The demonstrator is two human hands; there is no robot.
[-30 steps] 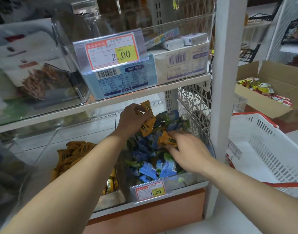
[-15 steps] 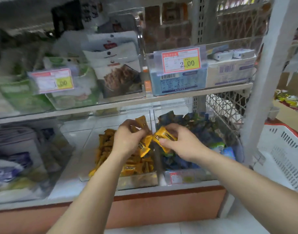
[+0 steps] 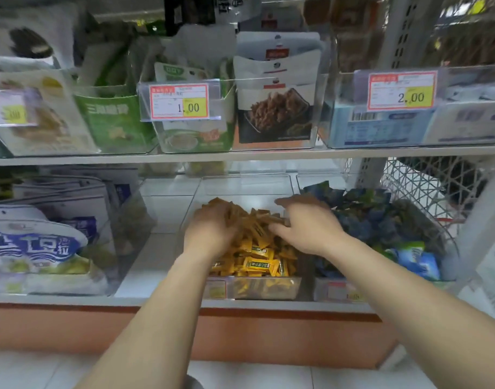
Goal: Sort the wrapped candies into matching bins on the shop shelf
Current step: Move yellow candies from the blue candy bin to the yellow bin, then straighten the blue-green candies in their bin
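A clear bin of yellow wrapped candies (image 3: 257,256) sits on the lower shelf, centre. To its right is a clear bin of blue and green wrapped candies (image 3: 378,220). My left hand (image 3: 209,233) lies palm down on the left side of the yellow pile. Yellow wrappers stick up at its fingertips, and its fingers are hidden behind the back of the hand. My right hand (image 3: 308,226) hovers over the right side of the yellow bin with fingers and thumb spread and nothing in them.
The upper shelf (image 3: 268,155) hangs low over the bins, loaded with snack packets and price tags (image 3: 179,101). Large bags (image 3: 35,248) fill the lower left. A white mesh panel (image 3: 425,189) and a white basket (image 3: 493,262) stand at the right.
Both hands carried yellow candies from the blue-green bin to the yellow bin. The right hand has let its candy go and spread open. The view swung left.
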